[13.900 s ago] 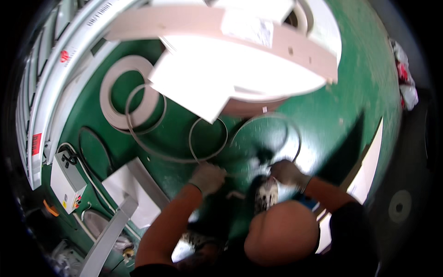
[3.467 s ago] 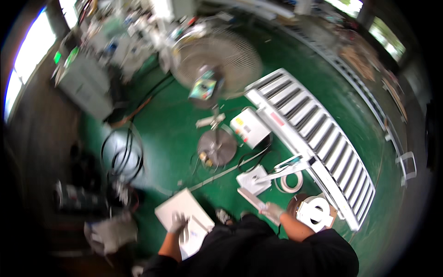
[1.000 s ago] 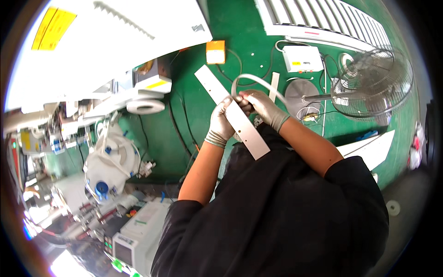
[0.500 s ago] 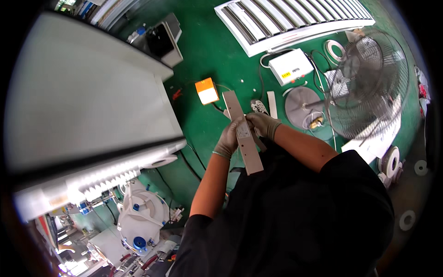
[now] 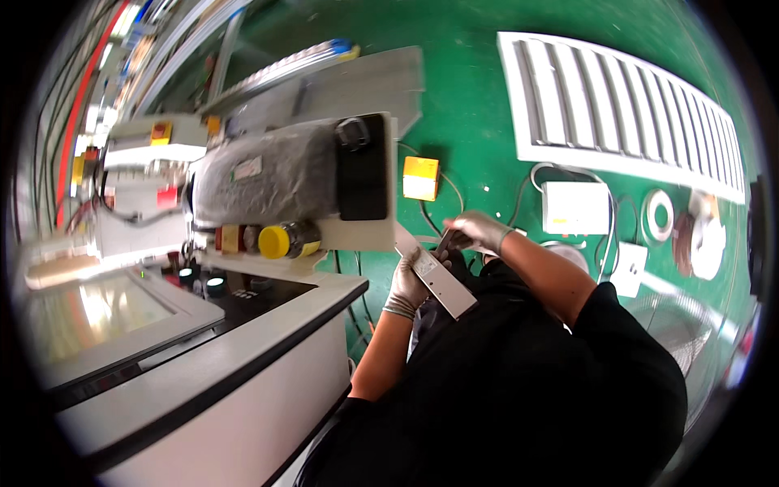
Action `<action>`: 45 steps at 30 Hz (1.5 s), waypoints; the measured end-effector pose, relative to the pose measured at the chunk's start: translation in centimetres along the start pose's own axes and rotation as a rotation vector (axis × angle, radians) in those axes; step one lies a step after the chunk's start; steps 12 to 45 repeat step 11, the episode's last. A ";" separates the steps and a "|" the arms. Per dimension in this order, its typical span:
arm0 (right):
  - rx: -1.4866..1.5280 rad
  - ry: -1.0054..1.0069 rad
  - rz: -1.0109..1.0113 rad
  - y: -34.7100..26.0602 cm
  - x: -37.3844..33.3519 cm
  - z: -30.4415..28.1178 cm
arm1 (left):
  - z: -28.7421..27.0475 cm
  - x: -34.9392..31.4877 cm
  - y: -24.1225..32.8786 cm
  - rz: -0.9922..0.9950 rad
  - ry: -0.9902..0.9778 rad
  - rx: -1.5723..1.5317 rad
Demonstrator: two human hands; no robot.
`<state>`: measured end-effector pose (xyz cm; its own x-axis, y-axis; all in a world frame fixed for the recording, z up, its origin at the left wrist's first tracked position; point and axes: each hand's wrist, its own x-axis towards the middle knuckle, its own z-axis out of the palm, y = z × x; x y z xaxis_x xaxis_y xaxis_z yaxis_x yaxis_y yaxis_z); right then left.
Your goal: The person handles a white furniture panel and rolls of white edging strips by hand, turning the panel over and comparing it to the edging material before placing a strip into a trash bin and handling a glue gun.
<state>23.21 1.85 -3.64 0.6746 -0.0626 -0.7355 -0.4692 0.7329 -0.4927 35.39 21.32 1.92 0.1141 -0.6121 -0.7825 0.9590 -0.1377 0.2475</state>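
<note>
My left hand (image 5: 408, 286), in a pale work glove, is closed around a long beige metal bar (image 5: 448, 290). The bar slants down to the right in front of my body; small dark holes and a printed label show on its face. My right hand (image 5: 480, 232), also gloved, is just beyond the bar with its fingers pinched on a narrow dark piece (image 5: 444, 243). That piece crosses close to the bar's upper part; whether the two touch is hidden.
At left stands a machine with a control panel (image 5: 235, 296). A shelf beyond it holds a phone (image 5: 362, 183), a grey plastic-wrapped bundle (image 5: 276, 174) and a yellow-lidded jar (image 5: 280, 241). On the green floor are an orange-and-white box (image 5: 420, 178), white box (image 5: 574, 209) and slatted white panel (image 5: 617, 105).
My view has swung left, bringing the control panel and shelf into sight. The bar is tilted more; my right hand has drawn away from its face, pinching the dark piece.
</note>
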 end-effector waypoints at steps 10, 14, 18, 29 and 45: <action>-0.181 0.247 -0.972 -34.0 -3.4 2.3 | -15.0 5.7 -2.7 0.645 0.144 -0.449; -0.259 0.132 -1.019 -36.3 -3.5 4.5 | -14.7 8.3 -2.6 0.669 0.139 -0.496; -0.259 0.132 -1.019 -36.3 -3.5 4.5 | -14.7 8.3 -2.6 0.669 0.139 -0.496; -0.259 0.132 -1.019 -36.3 -3.5 4.5 | -14.7 8.3 -2.6 0.669 0.139 -0.496; -0.259 0.132 -1.019 -36.3 -3.5 4.5 | -14.7 8.3 -2.6 0.669 0.139 -0.496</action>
